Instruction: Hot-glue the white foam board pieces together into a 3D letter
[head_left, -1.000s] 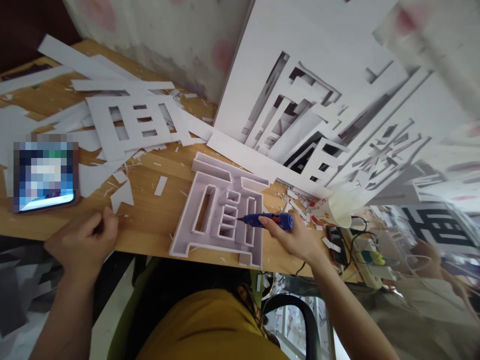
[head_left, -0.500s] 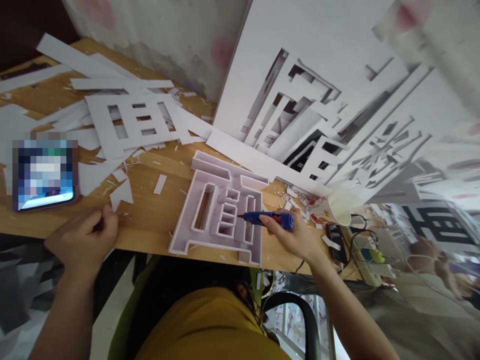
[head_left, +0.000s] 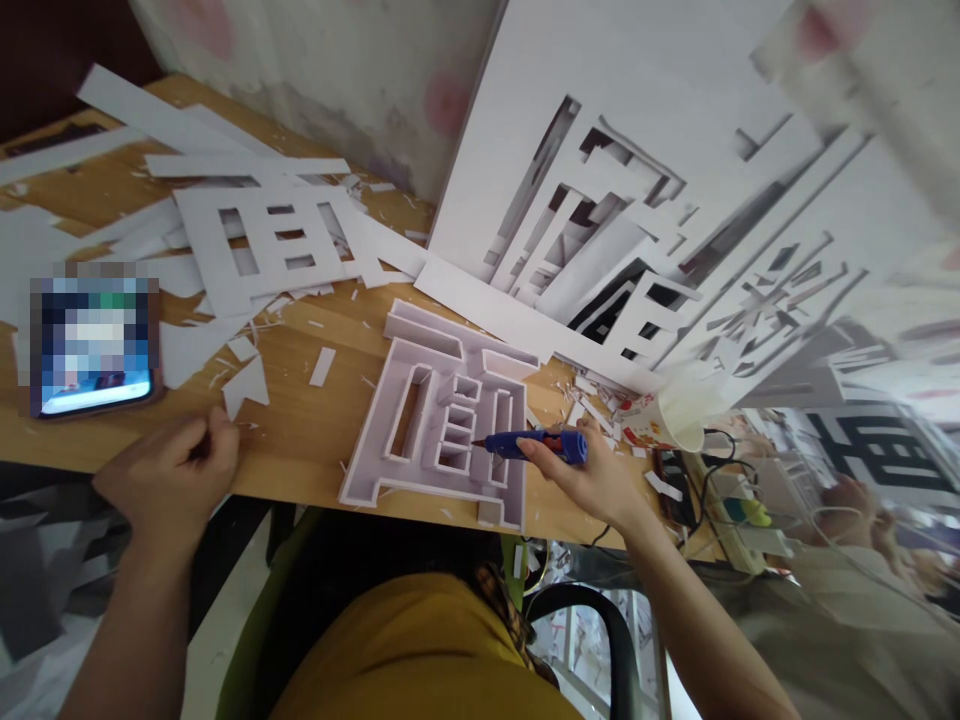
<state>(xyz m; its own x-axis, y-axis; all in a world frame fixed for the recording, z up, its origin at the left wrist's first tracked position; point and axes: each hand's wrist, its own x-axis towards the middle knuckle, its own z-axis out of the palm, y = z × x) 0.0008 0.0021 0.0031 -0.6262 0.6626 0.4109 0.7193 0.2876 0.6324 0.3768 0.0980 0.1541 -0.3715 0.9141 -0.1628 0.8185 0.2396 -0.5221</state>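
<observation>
Our right hand [head_left: 602, 478] grips a blue tool [head_left: 538, 445] in curled fingers, pointing at the walled white form [head_left: 428, 408] beside them, while our left hand [head_left: 169, 475], fisted, shows nothing held.

My bare left forearm [head_left: 142, 625] slants up from the lower left and ends in my bare left hand [head_left: 166, 468], curled into a loose fist. Its thumb [head_left: 223, 440] sits on the inner side, with a small dark hollow beside it. My bare right forearm [head_left: 694, 605] reaches inward from the lower right, the wrist [head_left: 628, 515] nearly straight. My bare right hand [head_left: 592, 475] is closed in a light grip, one digit [head_left: 541, 457] stretched leftward, the other fingers mostly hidden. My two hands are well apart, with my mustard-yellow-clothed torso [head_left: 420, 650] low between the arms.
</observation>
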